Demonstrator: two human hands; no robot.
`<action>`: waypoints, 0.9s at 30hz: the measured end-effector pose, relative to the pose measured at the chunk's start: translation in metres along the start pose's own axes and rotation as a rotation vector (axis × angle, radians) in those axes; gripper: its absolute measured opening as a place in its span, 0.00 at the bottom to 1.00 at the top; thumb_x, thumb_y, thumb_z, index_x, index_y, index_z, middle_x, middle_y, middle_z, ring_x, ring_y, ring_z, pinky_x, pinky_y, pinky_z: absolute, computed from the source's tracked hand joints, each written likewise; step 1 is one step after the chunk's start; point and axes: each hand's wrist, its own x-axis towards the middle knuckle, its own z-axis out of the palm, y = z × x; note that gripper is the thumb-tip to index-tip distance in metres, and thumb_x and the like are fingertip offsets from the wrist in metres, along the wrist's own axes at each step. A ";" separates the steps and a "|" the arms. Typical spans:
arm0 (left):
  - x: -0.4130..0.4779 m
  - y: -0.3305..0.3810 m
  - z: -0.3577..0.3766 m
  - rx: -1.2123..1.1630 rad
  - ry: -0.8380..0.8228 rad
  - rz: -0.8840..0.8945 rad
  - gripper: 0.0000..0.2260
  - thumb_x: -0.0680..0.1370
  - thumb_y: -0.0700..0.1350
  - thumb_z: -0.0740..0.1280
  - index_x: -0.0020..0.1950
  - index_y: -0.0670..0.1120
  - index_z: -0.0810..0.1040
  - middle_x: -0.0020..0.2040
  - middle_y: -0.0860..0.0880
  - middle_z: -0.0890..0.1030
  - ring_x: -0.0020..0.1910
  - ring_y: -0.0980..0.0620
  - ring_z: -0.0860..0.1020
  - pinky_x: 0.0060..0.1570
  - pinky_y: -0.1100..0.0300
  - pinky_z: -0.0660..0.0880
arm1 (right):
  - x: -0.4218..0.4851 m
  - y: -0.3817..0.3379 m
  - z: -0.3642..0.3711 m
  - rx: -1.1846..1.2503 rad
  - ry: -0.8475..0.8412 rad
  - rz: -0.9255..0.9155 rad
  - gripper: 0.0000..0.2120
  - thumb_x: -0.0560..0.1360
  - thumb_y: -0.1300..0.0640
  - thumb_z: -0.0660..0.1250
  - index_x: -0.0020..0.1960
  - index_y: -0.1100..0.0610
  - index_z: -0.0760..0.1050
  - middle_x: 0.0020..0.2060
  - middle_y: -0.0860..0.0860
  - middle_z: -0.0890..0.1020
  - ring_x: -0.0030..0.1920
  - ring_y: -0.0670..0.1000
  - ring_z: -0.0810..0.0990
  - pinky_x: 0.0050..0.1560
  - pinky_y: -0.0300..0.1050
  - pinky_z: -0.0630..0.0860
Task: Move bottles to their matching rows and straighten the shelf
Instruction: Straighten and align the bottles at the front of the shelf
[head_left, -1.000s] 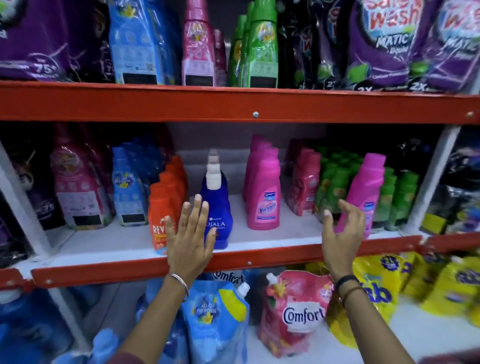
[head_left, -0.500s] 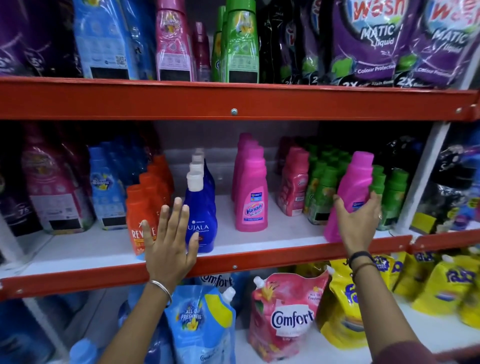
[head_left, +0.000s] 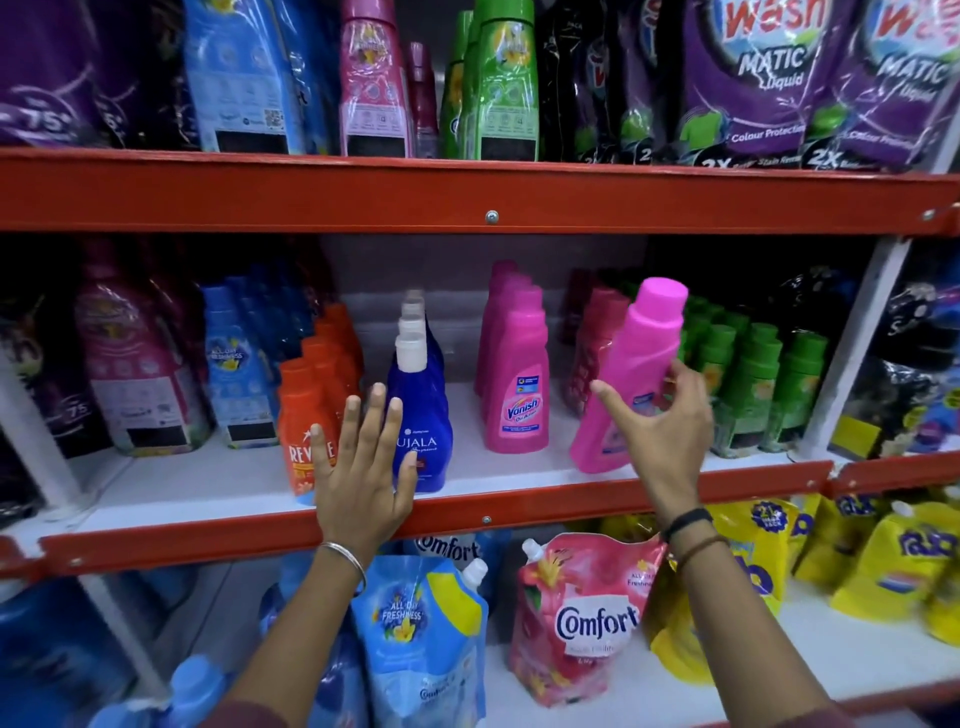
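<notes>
On the middle shelf (head_left: 519, 506), my right hand (head_left: 660, 436) grips a stray pink bottle (head_left: 631, 364) and tilts it leftward, its base lifting near the shelf's front edge. It stands in front of dark pink bottles and a block of green bottles (head_left: 753, 379). A row of matching pink Vanish bottles (head_left: 517, 384) runs front to back just left of it. My left hand (head_left: 363, 467) is open, fingers spread, in front of the blue Ujala row (head_left: 421, 410) and the orange Revive row (head_left: 306, 410), holding nothing.
Blue and pink large bottles (head_left: 234, 374) fill the shelf's left end, dark pouches the right. The upper shelf holds purple pouches (head_left: 769, 78) and tall bottles. Below are Comfort refill pouches (head_left: 582, 618) and yellow pouches (head_left: 883, 566). A white upright (head_left: 852, 353) stands at right.
My right hand reached the stray pink bottle, closed on it and tipped it to the left off its spot by the green bottles. My left hand stayed open by the blue and orange rows.
</notes>
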 end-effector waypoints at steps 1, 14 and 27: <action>0.000 0.000 0.000 -0.004 -0.006 -0.003 0.30 0.79 0.53 0.54 0.80 0.49 0.49 0.80 0.53 0.46 0.79 0.51 0.46 0.75 0.43 0.41 | -0.004 -0.008 0.006 0.024 -0.020 0.004 0.36 0.61 0.41 0.77 0.60 0.61 0.73 0.51 0.57 0.78 0.50 0.52 0.76 0.52 0.48 0.74; -0.001 -0.002 0.000 -0.041 -0.023 0.030 0.30 0.80 0.53 0.55 0.79 0.50 0.49 0.80 0.53 0.46 0.79 0.50 0.47 0.75 0.41 0.44 | -0.042 -0.046 0.070 -0.067 -0.137 0.084 0.38 0.62 0.38 0.75 0.64 0.59 0.69 0.59 0.56 0.76 0.58 0.57 0.75 0.51 0.49 0.72; 0.002 0.024 -0.015 -0.330 -0.019 -0.025 0.29 0.79 0.49 0.56 0.79 0.50 0.50 0.80 0.55 0.48 0.79 0.49 0.49 0.76 0.45 0.48 | -0.044 -0.027 0.058 0.068 -0.240 0.206 0.31 0.71 0.32 0.60 0.58 0.58 0.73 0.53 0.54 0.80 0.53 0.53 0.79 0.50 0.49 0.75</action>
